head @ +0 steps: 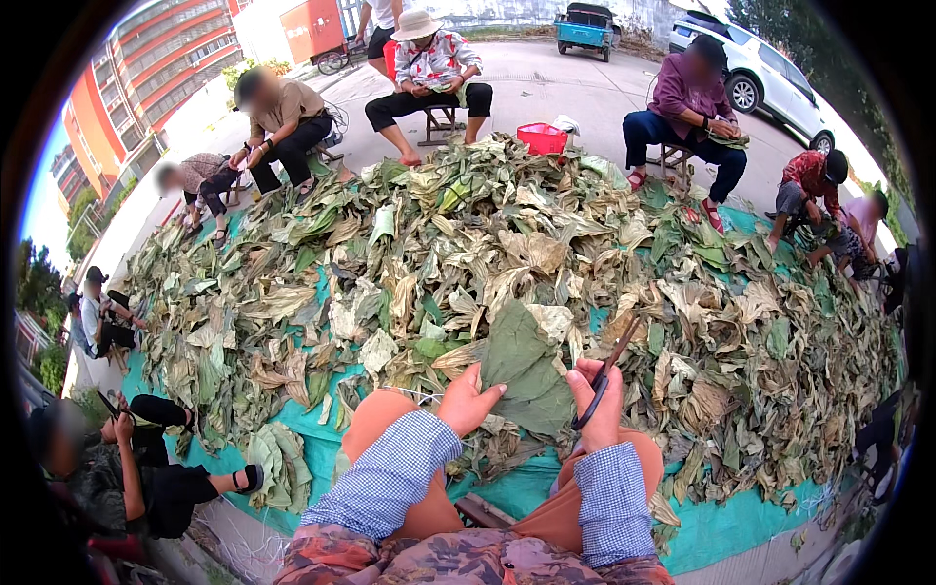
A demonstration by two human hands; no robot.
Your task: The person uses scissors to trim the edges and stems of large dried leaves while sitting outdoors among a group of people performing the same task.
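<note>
My left hand (468, 402) pinches a dull green dried leaf (521, 358), likely lotus, between thumb and fingers at its left edge. A pair of scissors (621, 344) is in my right hand (602, 411), with dark handles and rusty blades pointing up and away to the right. The leaf's right edge reaches my right thumb; whether that hand also grips it I cannot tell. Just beyond both hands spreads a wide heap of dried leaves (537, 252), brown, tan and green. The heap lies on a green tarp (322, 442), partly in front of my knees.
Several people sit around the heap, one close on my left (110, 468) holding a dark tool. Flat stacked leaves (278, 468) lie by that person's foot. A red plastic basket (541, 139) stands at the far edge. Behind are a blue cargo tricycle (585, 33) and a white car (753, 77).
</note>
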